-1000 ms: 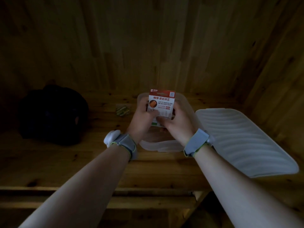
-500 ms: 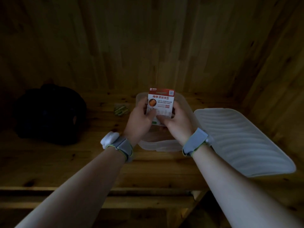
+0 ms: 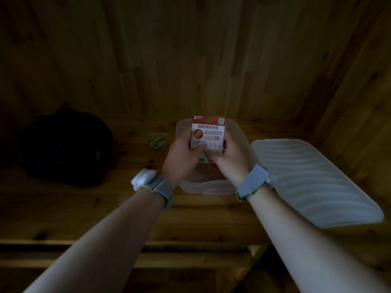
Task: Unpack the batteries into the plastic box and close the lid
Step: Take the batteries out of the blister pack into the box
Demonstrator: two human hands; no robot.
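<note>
Here both hands (image 3: 183, 157) (image 3: 229, 158) grip the battery pack (image 3: 208, 132) above the box (image 3: 239, 140), lid (image 3: 313, 182) beside.

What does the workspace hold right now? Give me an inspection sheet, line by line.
Surface: knotty wooden bench top, dimly lit.
Job's things: red-and-white card battery pack held upright over the clear plastic storage box; ribbed translucent plastic lid off, lying to the right of the box.
Clutter: small greenish batteries in clear wrap left of the box; dark bag at far left.
Grippers: left hand and right hand both grip the pack's lower part; grey wristbands on both wrists.
Cables: nothing seen.
Surroundings: wood-panelled walls behind and at right.
</note>
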